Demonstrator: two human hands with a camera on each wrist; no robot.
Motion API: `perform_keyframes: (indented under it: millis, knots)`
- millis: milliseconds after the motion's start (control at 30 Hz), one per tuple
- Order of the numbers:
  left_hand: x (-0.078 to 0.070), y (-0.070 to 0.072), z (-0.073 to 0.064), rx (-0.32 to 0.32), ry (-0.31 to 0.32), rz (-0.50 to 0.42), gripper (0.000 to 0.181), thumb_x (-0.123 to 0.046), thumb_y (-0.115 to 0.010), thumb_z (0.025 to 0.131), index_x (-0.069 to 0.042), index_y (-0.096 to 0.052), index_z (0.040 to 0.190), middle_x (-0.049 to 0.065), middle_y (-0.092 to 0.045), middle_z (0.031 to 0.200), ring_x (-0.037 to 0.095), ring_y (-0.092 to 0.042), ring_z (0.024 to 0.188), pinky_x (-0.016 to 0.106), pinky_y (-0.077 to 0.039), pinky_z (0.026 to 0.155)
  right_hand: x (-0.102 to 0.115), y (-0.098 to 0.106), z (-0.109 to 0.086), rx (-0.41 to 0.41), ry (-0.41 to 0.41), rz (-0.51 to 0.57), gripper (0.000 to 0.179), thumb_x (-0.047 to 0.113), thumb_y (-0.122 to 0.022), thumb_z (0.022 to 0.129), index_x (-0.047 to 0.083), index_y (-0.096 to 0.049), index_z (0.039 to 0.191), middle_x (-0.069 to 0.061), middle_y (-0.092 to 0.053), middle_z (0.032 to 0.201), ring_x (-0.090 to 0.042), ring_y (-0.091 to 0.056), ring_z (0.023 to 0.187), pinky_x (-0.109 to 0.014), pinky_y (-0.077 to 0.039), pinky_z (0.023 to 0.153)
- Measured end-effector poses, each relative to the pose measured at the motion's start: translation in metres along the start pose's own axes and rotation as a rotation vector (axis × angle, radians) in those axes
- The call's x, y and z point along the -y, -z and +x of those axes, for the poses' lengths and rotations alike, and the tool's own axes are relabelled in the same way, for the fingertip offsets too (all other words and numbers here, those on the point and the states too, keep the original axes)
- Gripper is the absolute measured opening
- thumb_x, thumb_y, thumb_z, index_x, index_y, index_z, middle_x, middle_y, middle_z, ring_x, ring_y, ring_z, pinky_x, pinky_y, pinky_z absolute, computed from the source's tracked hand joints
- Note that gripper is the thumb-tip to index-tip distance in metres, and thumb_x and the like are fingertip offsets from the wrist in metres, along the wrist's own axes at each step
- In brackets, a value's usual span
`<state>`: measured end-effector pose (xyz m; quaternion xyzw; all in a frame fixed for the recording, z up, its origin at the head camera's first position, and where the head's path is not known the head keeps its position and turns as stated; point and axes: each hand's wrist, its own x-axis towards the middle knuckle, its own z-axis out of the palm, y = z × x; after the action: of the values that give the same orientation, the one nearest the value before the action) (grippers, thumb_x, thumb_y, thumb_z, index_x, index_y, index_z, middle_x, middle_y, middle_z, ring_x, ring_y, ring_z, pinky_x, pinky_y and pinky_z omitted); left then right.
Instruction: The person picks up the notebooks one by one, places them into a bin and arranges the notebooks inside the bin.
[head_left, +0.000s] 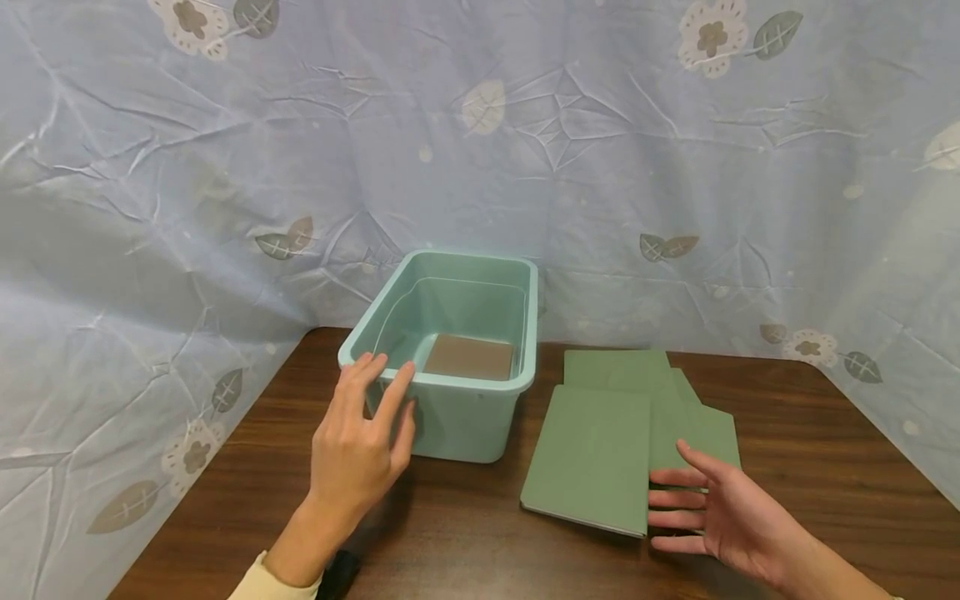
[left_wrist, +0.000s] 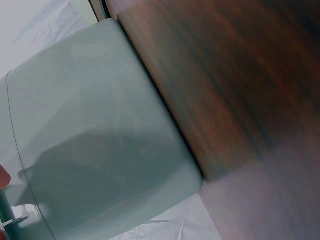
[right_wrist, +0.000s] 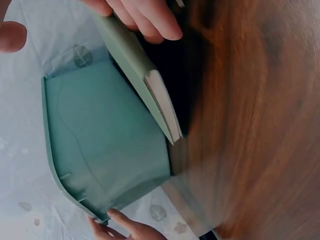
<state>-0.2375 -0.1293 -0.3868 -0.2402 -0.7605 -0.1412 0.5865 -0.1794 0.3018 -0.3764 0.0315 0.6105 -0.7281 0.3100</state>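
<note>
A pale green plastic bin (head_left: pixel 450 417) stands on the table with a flat brown rectangular item (head_left: pixel 469 357) lying inside. At its near left rim is my left hand (head_left: pixel 358 446), fingers loosely extended and fingertips at the edge. Right of the bin, several green notebooks (head_left: pixel 588 454) lie overlapped; the front one sits tilted on top, its page edges showing in the right wrist view. Beside that notebook's right edge is my right hand (head_left: pixel 738 525), palm turned inward, fingers straight and thumb raised. Whether its fingertips touch the notebook, I cannot tell.
The dark wooden table (head_left: pixel 465 533) carries everything. A pale curtain (head_left: pixel 585 208) with leaf and flower prints hangs behind it and along both sides. A dark object (head_left: pixel 339 575) shows by the left wrist.
</note>
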Motion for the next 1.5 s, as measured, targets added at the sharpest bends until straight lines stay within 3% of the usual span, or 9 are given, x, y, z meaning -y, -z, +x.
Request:
perform_keyframes:
  millis: [200,433,600,733,833,933,1100,1267,1500]
  knots:
    - [0.0,-0.001,0.001,-0.011,-0.002,-0.012,0.043,-0.014,-0.062,0.084,-0.007,-0.066,0.127,0.027,-0.06,0.124,0.043,-0.06,0.117,0.057,-0.05,0.101,-0.005,-0.004,0.007,-0.054,-0.004,-0.004,0.093,0.058,-0.037,0.1,-0.014,-0.009,0.151,-0.032,-0.043,0.145,-0.038,-0.056,0.126,-0.054,-0.048,0.106]
    - [0.002,0.0,0.002,-0.011,-0.001,-0.013,0.043,-0.014,-0.061,0.085,-0.007,-0.066,0.127,0.027,-0.06,0.124,0.043,-0.059,0.118,0.058,-0.05,0.101,-0.01,-0.012,0.019,-0.09,-0.023,-0.012,0.095,0.054,-0.041,0.101,-0.017,0.0,0.15,-0.045,-0.002,0.154,-0.051,-0.036,0.139,-0.054,-0.047,0.107]
    - [0.002,0.0,0.001,0.002,0.0,-0.001,0.044,-0.015,-0.062,0.085,-0.007,-0.066,0.127,0.026,-0.06,0.124,0.043,-0.059,0.118,0.057,-0.051,0.1,-0.016,-0.017,0.028,-0.128,-0.008,-0.014,0.095,0.045,-0.048,0.101,-0.018,0.006,0.149,-0.045,-0.012,0.153,-0.049,-0.042,0.136,-0.055,-0.046,0.107]
    - [0.002,0.0,0.002,-0.007,-0.004,-0.005,0.044,-0.014,-0.063,0.084,-0.007,-0.066,0.127,0.026,-0.06,0.124,0.043,-0.059,0.118,0.057,-0.051,0.1,-0.017,-0.02,0.032,-0.133,0.034,0.025,0.06,0.033,-0.055,0.1,-0.007,-0.033,0.14,-0.022,-0.061,0.106,-0.02,-0.063,0.096,-0.037,-0.056,0.091]
    - [0.001,0.0,0.003,-0.018,-0.008,-0.014,0.043,-0.013,-0.062,0.084,-0.006,-0.067,0.126,0.027,-0.06,0.124,0.043,-0.059,0.118,0.058,-0.05,0.1,-0.016,-0.024,0.032,-0.159,0.056,0.054,0.025,0.022,-0.058,0.098,0.005,-0.054,0.115,0.008,-0.045,0.074,-0.006,-0.042,0.07,-0.025,-0.052,0.069]
    - [0.001,0.0,0.004,-0.018,-0.012,-0.015,0.042,-0.014,-0.061,0.085,-0.006,-0.066,0.126,0.027,-0.06,0.123,0.044,-0.059,0.118,0.058,-0.05,0.101,-0.018,-0.026,0.033,-0.176,0.071,0.044,0.028,0.015,-0.06,0.095,-0.002,-0.055,0.117,0.008,-0.059,0.077,-0.005,-0.052,0.071,-0.024,-0.056,0.068]
    - [0.001,0.0,0.003,-0.013,-0.009,-0.014,0.042,-0.014,-0.06,0.086,-0.006,-0.066,0.127,0.027,-0.06,0.124,0.044,-0.059,0.119,0.057,-0.05,0.102,-0.021,-0.026,0.035,-0.186,0.082,-0.003,0.063,0.011,-0.063,0.093,-0.015,-0.026,0.136,-0.002,-0.069,0.103,-0.013,-0.069,0.097,-0.031,-0.06,0.083]
    - [0.001,0.0,0.0,-0.015,-0.004,-0.003,0.041,-0.015,-0.059,0.086,-0.007,-0.067,0.125,0.027,-0.06,0.123,0.044,-0.059,0.119,0.057,-0.05,0.1,-0.021,-0.027,0.037,-0.193,0.058,-0.029,0.027,0.012,-0.066,0.091,0.005,-0.042,0.1,0.001,-0.066,0.094,-0.009,-0.067,0.088,-0.026,-0.059,0.075]
    - [0.001,0.001,-0.001,-0.016,-0.01,0.004,0.041,-0.014,-0.06,0.085,-0.007,-0.067,0.125,0.027,-0.06,0.123,0.044,-0.059,0.118,0.057,-0.051,0.1,-0.018,-0.031,0.034,-0.199,0.062,-0.104,0.022,0.014,-0.065,0.092,0.003,-0.046,0.092,0.004,-0.047,0.075,-0.004,-0.045,0.061,-0.022,-0.058,0.066]
